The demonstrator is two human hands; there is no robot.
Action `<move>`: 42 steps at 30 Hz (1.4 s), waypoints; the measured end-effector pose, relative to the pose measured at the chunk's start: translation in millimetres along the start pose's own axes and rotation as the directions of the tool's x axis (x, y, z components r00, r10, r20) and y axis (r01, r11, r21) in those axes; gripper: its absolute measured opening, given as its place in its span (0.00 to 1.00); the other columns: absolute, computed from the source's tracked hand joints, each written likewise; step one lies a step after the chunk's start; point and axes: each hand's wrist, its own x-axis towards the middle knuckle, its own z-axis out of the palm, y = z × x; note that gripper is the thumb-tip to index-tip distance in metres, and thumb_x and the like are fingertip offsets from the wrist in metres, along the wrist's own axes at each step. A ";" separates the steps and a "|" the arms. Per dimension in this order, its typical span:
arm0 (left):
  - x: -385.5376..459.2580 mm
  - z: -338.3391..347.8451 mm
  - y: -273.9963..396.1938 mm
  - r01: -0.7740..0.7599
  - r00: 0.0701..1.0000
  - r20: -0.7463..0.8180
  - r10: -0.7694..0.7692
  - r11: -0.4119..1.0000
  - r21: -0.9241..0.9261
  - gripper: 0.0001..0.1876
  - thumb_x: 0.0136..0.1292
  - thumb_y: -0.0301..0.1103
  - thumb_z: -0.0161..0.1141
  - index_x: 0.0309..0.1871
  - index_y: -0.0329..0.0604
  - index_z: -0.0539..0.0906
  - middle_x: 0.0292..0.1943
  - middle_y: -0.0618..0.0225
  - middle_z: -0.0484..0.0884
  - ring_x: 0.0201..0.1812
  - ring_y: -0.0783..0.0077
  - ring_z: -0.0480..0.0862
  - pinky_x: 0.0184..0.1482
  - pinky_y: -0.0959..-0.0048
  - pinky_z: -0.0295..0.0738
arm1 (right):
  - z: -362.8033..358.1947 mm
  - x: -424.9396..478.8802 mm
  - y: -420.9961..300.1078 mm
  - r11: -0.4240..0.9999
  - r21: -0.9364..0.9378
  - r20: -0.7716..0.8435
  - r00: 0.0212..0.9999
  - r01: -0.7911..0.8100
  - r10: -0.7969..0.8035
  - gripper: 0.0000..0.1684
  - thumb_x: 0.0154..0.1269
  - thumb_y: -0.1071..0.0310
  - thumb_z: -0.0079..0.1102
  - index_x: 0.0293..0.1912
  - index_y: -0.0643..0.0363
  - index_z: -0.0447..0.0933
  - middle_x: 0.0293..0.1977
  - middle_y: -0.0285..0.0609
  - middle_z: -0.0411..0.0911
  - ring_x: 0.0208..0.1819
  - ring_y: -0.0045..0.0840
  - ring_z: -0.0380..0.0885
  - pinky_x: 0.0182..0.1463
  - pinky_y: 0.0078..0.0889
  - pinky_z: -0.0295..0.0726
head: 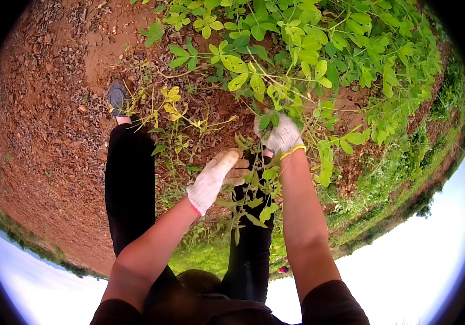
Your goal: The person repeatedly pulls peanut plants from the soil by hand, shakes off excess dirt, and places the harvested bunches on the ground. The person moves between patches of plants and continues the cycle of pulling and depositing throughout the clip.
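Note:
My left hand [220, 174], in a whitish knit glove with a red cuff edge and soil-stained fingers, is held over the ground beside a leafy weed [257, 187]. Its thumb and fingers are apart, and I see nothing between them. To its right, my right hand [283, 132] wears a similar glove with a yellow cuff edge. It is curled around plant stems low among the foliage; leaves partly hide its fingers. The weed's leaves hang between my forearms, in front of my right leg. Green peanut plants [309, 44], some leaves dotted with holes, spread just beyond my right hand.
Reddish soil [54, 134] with dry leaf litter covers the left side. Yellowing stems [173, 105] stand near my shoe [118, 97]. My black-trousered legs [129, 183] are planted apart. More low greenery [395, 162] runs along the right; a small red shape [283, 269] is far off.

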 end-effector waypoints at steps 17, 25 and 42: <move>-25.0 39.5 -20.0 -0.050 0.893 0.232 -0.386 0.426 0.904 0.14 0.66 0.41 0.60 0.51 0.47 0.78 0.31 0.75 0.78 0.33 0.82 0.74 0.38 0.78 0.72 | -11.3 -164.8 30.0 0.918 -0.094 -0.459 0.802 0.386 -0.384 0.15 0.69 0.54 0.53 0.42 0.56 0.76 0.26 0.35 0.79 0.15 0.20 0.66 0.13 0.23 0.58; -14.5 45.6 1.4 0.149 0.972 0.062 -0.227 0.797 0.585 0.12 0.71 0.32 0.52 0.54 0.41 0.73 0.30 0.74 0.74 0.26 0.87 0.69 0.25 0.85 0.64 | -246.9 -268.3 -82.8 0.144 -0.990 -0.133 0.432 -0.006 -0.892 0.14 0.71 0.62 0.51 0.50 0.60 0.73 0.35 0.43 0.75 0.33 0.24 0.74 0.35 0.25 0.73; -9.4 14.5 12.7 -0.219 0.887 -0.350 0.300 0.942 0.253 0.07 0.69 0.33 0.52 0.46 0.43 0.76 0.24 0.76 0.75 0.17 0.86 0.69 0.19 0.85 0.59 | -3.8 -158.7 38.6 -0.752 -0.507 0.592 0.805 0.421 0.052 0.13 0.68 0.61 0.46 0.39 0.55 0.78 0.34 0.42 0.78 0.30 0.39 0.78 0.31 0.38 0.79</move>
